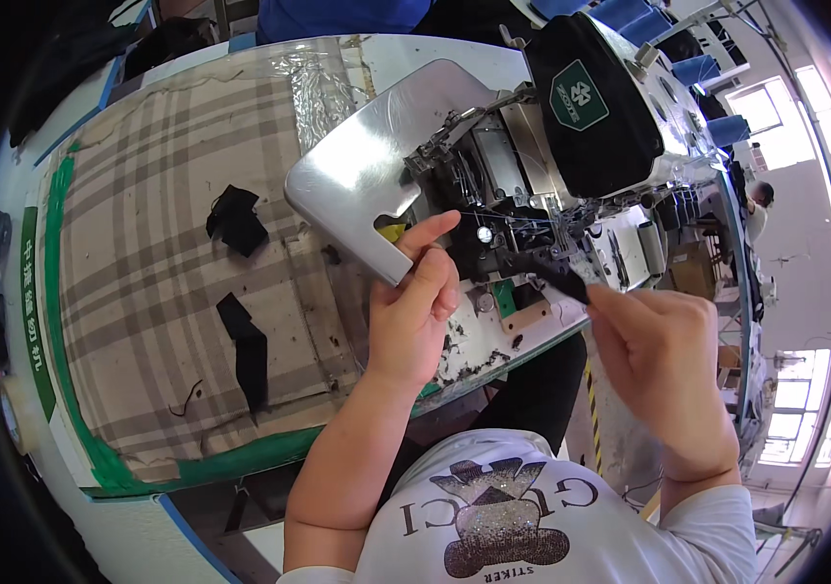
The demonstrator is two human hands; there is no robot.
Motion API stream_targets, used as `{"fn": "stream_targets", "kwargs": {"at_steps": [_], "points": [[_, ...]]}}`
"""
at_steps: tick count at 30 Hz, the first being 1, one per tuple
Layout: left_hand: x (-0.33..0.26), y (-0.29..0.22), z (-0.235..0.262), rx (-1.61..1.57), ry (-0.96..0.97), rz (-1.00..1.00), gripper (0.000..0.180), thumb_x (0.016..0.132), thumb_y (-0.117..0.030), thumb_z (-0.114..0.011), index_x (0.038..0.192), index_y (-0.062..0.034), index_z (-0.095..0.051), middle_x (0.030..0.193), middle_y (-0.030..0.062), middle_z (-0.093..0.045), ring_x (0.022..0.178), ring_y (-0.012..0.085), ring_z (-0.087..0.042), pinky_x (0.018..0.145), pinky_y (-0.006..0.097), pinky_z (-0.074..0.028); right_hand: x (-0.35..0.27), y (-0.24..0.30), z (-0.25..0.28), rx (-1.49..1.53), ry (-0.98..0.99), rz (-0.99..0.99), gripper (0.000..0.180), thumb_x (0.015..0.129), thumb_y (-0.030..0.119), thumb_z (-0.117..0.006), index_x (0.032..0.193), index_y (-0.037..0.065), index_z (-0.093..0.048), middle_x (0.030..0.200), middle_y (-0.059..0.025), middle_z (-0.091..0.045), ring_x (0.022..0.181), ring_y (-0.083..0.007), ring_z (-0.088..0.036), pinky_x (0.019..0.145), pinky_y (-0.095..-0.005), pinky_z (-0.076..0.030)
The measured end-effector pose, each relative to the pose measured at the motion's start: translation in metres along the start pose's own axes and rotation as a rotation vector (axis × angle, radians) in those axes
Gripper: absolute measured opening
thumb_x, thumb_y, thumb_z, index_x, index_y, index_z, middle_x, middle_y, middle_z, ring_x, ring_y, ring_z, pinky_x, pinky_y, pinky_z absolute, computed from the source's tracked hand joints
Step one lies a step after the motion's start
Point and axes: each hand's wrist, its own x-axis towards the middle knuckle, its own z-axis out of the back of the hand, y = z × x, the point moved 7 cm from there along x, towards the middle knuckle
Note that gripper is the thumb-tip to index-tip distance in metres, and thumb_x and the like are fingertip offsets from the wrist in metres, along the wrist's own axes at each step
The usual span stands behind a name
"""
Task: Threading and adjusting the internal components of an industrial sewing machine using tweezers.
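Right hand (659, 341): its thumb and fingers pinched a black strip (559, 278);
Black strip: it ran from those fingers toward the working parts of the sewing machine (590, 107); a crooked feed could have bunched it;
Left hand (415, 307): its forefinger stuck out beside the metal plate (352, 161); whether it gripped anything could not be told; straying inward might have nipped that finger;
Lint (479, 371): loose bits lay near; they could have clogged the machine.

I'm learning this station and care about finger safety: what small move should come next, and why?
Probably ease the left hand slightly back from the sewing machine: its extended index finger appears close to the metal mechanism, where the right hand holds out a slim dark piece.
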Motion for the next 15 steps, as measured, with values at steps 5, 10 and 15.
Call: {"fn": "stream_targets", "kwargs": {"at_steps": [5,10,15], "points": [[0.000,0.000,-0.003,-0.011,0.020,-0.005,0.033,0.100,-0.015,-0.056,0.132,-0.0075,-0.058,0.069,-0.0050,-0.046,0.061,0.0044,-0.039,0.056,0.021,-0.029,0.005,-0.002,-0.009,-0.100,-0.036,0.000,0.008,0.080,0.009,-0.070,0.083,0.010,-0.063,0.055,-0.0023,-0.049,0.049,-0.0222,-0.056,0.044,-0.0360,-0.041],[0.002,-0.002,-0.007,0.011,0.009,0.006,0.033,0.099,-0.013,-0.056,0.130,-0.0049,-0.058,0.068,-0.0044,-0.045,0.060,0.0054,-0.038,0.057,0.023,-0.030,0.007,0.009,-0.032,-0.371,0.013,0.126,0.029,0.071,0.007,-0.067,0.101,0.005,-0.068,0.066,-0.0011,-0.053,0.056,-0.0167,-0.057,0.048,-0.0309,-0.043],[0.001,-0.001,-0.007,-0.019,0.051,-0.017,0.032,0.098,-0.015,-0.060,0.128,-0.0067,-0.062,0.076,-0.0072,-0.049,0.063,0.0023,-0.044,0.053,0.018,-0.032,0.008,0.013,-0.045,-0.471,0.000,0.159,0.039,0.068,0.006,-0.066,0.107,0.003,-0.068,0.069,-0.0018,-0.053,0.059,-0.0159,-0.057,0.050,-0.0300,-0.044]]}}
